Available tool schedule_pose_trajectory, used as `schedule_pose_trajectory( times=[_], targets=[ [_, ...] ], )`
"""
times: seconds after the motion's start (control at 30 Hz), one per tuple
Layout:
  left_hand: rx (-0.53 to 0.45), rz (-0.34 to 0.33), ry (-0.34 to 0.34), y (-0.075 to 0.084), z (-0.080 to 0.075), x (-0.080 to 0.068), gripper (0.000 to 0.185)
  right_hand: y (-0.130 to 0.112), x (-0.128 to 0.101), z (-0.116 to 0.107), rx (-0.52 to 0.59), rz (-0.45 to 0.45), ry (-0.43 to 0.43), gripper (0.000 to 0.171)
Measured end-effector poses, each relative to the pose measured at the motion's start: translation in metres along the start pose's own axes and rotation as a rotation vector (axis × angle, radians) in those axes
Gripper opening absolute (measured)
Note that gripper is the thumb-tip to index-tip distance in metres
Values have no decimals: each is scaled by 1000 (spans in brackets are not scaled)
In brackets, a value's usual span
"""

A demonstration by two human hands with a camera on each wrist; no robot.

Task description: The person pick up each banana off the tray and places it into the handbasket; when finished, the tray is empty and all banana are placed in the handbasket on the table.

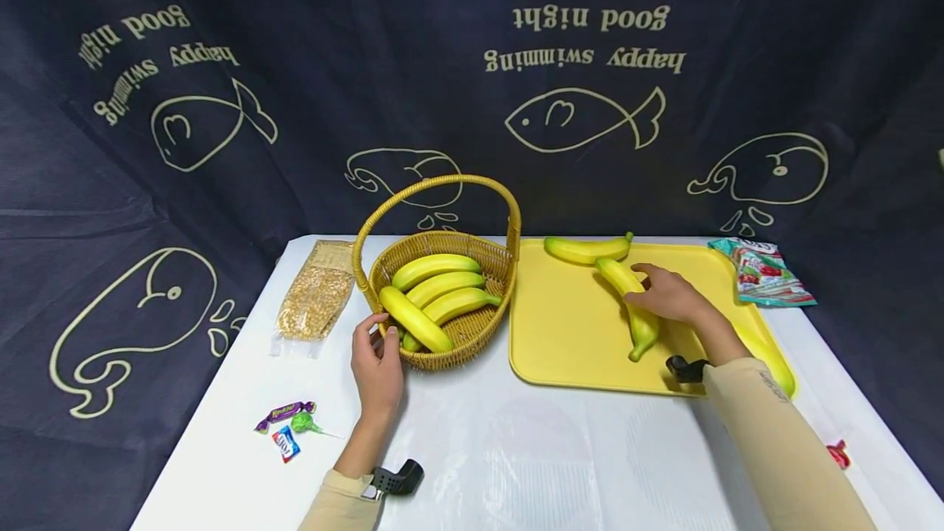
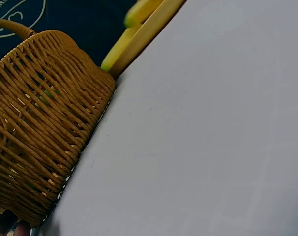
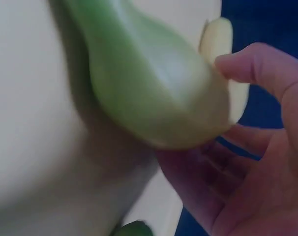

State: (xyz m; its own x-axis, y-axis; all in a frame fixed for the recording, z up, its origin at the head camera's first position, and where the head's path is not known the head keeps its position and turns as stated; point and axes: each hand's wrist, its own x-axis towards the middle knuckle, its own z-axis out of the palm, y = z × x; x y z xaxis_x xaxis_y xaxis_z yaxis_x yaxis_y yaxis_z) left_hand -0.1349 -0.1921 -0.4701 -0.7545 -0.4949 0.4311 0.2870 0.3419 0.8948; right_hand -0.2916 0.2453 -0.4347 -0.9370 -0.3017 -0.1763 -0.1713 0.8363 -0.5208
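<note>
1 banana (image 1: 642, 324) is grasped w/ R hand (image 1: 669, 295) over tray (image 1: 568, 326); L hand (image 1: 378, 369) touches basket (image 1: 460, 357), its grip I can't tell from here.

Dark cloth (image 1: 413, 64): "good night" and "happy swimming" are appearing upside down, twice | purple wrapper (image 1: 286, 411), red-and-blue packet (image 1: 285, 443), teal bag (image 1: 763, 271): print is showing but proving too small to read

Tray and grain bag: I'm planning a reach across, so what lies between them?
In the head view, the basket of bananas, with the left hand at its rim.
</note>
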Motion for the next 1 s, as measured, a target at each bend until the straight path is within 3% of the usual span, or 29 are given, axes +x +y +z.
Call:
schedule_pose_trajectory(
  times=[0.2,0.47,0.77,1.0],
  targets=[
    [-7,-1,-2,1,-1,0,26,-28,-2,-4,84,-158,58,67],
    [-5,-2,-3,2,-1,0,26,-88,-4,-8,87,-338,73,66],
    [-12,3,3,3,0,-1,26,-163,-7,-2,16,-479,18,64],
    [-12,1,-4,2,-1,-1,27,-222,18,-1,-33,-539,-38,63]
  ],
)
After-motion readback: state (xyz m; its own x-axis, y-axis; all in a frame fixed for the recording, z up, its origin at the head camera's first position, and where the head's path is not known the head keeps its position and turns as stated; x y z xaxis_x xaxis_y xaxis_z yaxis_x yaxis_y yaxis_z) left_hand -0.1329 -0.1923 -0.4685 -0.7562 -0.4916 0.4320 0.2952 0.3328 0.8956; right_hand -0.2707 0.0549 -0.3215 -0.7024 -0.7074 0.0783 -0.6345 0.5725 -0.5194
